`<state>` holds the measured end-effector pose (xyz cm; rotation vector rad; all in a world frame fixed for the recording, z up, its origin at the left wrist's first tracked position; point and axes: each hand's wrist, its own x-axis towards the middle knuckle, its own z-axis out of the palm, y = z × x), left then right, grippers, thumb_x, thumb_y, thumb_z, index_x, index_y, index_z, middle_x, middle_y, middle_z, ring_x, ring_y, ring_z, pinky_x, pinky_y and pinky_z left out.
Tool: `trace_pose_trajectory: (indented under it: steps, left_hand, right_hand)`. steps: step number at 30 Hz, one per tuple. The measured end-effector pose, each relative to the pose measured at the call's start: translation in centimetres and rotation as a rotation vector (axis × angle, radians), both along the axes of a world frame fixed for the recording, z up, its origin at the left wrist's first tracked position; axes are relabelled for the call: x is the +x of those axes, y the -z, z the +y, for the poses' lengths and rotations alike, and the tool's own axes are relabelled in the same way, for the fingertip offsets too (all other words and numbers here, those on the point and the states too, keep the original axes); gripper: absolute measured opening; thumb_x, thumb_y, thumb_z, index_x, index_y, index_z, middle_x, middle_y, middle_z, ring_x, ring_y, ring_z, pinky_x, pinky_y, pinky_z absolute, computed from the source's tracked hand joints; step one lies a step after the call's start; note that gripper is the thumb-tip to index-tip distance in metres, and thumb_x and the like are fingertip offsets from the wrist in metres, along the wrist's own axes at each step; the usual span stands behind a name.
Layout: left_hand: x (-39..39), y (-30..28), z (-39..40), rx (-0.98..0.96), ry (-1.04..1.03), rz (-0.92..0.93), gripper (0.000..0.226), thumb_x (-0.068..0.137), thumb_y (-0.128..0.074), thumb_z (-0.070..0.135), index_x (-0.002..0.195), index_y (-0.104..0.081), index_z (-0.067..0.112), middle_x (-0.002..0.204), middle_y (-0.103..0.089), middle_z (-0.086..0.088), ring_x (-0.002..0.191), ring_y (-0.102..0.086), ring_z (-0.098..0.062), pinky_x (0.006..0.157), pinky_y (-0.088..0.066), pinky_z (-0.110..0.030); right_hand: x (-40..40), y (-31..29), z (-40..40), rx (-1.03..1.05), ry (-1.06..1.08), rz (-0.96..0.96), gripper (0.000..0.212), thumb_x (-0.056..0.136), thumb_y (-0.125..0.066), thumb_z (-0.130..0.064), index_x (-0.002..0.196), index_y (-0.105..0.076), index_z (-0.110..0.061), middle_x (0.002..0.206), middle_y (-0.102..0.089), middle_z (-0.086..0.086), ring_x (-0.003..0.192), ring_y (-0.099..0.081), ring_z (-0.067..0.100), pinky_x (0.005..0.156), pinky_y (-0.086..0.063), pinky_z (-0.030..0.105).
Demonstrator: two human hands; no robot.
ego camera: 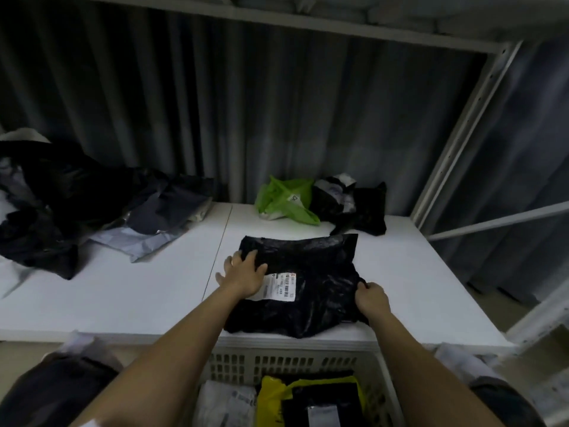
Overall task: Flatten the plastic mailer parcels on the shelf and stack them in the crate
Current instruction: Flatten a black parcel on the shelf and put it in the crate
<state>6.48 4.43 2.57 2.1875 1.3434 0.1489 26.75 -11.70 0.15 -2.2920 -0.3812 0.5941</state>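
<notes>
A black parcel [308, 282] lies on the white shelf [123, 288], near its front edge and just above the crate [277, 362]. The left hand [243, 277] is laid on the parcel's left side beside the white label [280, 286], its fingers spread and fairly straight, pressing down and gripping nothing. The right hand [371, 298] is curled at the parcel's right edge, where the plastic appears to be pinched between thumb and fingers.

The step in hand is judged to be the flattening. It is best done with the pinched edge drawn gently outward while the flat palm is swept from the label toward the far edge, so that trapped air is pushed out and not merely shifted. Pressure should be kept even, since slick plastic may slide on the smooth shelf. Once flat, the parcel can be lowered onto the parcels already seen in the crate, among them a yellow one [274, 399]
</notes>
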Motion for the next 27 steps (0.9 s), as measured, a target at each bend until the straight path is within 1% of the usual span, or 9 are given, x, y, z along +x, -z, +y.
trace_pose_trajectory:
  steps: [2,4,6,8,10,13,16,21,27]
  left_hand:
    - [0.4,2.3,0.2,-0.054,0.058,0.103,0.058,0.1,-0.03,0.048,0.152,-0.009,0.033,0.161,0.005,-0.004,0.147,0.006,-0.029,0.114,-0.008,-0.058]
    - [1.1,4.4,0.7,-0.075,0.11,0.2,0.061,0.1,-0.027,0.051,0.152,0.0,0.035,0.16,0.014,-0.002,0.146,0.013,-0.029,0.113,-0.004,-0.06]
    - [1.3,5.5,0.8,-0.05,0.135,0.237,0.063,0.098,-0.023,0.057,0.152,0.004,0.036,0.159,0.018,-0.002,0.145,0.018,-0.029,0.112,-0.001,-0.061]
    - [2.2,6.4,1.2,-0.02,0.152,0.239,0.066,0.096,-0.021,0.062,0.151,0.006,0.037,0.158,0.022,-0.002,0.144,0.023,-0.028,0.112,0.004,-0.061]
    - [3.1,6.9,1.7,0.02,0.183,0.235,0.068,0.094,-0.019,0.065,0.151,0.008,0.038,0.156,0.027,-0.002,0.142,0.028,-0.029,0.111,0.011,-0.061]
    - [4.4,7.5,2.7,0.13,0.22,0.237,0.071,0.091,-0.016,0.07,0.15,0.01,0.04,0.156,0.027,-0.001,0.141,0.03,-0.031,0.11,0.012,-0.062]
    - [5.5,8.3,4.0,0.177,0.258,0.275,0.074,0.088,-0.013,0.075,0.148,0.014,0.042,0.156,0.027,-0.001,0.14,0.03,-0.031,0.109,0.012,-0.064]
    - [7.1,9.7,5.1,0.117,0.249,0.293,0.077,0.082,-0.009,0.08,0.146,0.019,0.045,0.155,0.03,-0.001,0.139,0.032,-0.032,0.106,0.016,-0.065]
    - [7.7,10.1,5.3,0.09,0.23,0.252,0.078,0.082,-0.012,0.081,0.144,0.021,0.047,0.153,0.033,0.001,0.138,0.035,-0.03,0.105,0.017,-0.065]
  right_hand:
    - [-0.1,0.6,0.0,-0.148,-0.078,-0.149,0.036,0.097,-0.042,-0.02,0.128,-0.043,-0.003,0.126,-0.05,0.019,0.107,-0.05,0.033,0.084,-0.04,0.036]
    - [0.1,1.3,0.7,-0.254,-0.131,-0.463,0.045,0.091,-0.043,-0.023,0.134,-0.041,-0.008,0.132,-0.046,0.017,0.117,-0.043,0.036,0.092,-0.038,0.041]
    - [0.1,1.6,1.9,-0.18,-0.305,-0.735,0.055,0.087,-0.035,-0.035,0.135,-0.049,-0.012,0.137,-0.048,0.018,0.126,-0.039,0.038,0.102,-0.032,0.048]
    - [0.5,2.3,3.8,-0.148,-0.495,-0.846,0.066,0.089,-0.017,-0.05,0.144,-0.043,-0.023,0.151,-0.035,0.012,0.14,-0.024,0.038,0.113,-0.015,0.054]
    - [1.0,3.5,5.2,-0.241,-0.6,-0.815,0.074,0.087,0.001,-0.067,0.152,-0.017,-0.037,0.161,-0.008,0.003,0.147,0.001,0.036,0.115,0.003,0.052]
    - [1.8,5.9,6.2,-0.352,-0.606,-0.629,0.075,0.081,0.008,-0.074,0.149,0.009,-0.043,0.16,0.015,-0.001,0.145,0.017,0.035,0.116,0.007,0.053]
    - [1.9,7.8,6.5,-0.361,-0.643,-0.633,0.093,0.061,0.025,-0.083,0.146,0.017,-0.046,0.159,0.019,-0.002,0.145,0.018,0.034,0.116,0.007,0.052]
    - [2.3,9.5,6.6,-0.388,-0.704,-0.616,0.086,0.058,0.025,-0.085,0.137,0.028,-0.05,0.157,0.025,-0.005,0.143,0.025,0.031,0.113,0.017,0.052]
    - [2.3,8.6,8.2,-0.342,-0.649,-0.602,0.083,0.07,0.003,-0.085,0.143,0.022,-0.049,0.153,0.031,-0.006,0.142,0.027,0.032,0.11,0.019,0.054]
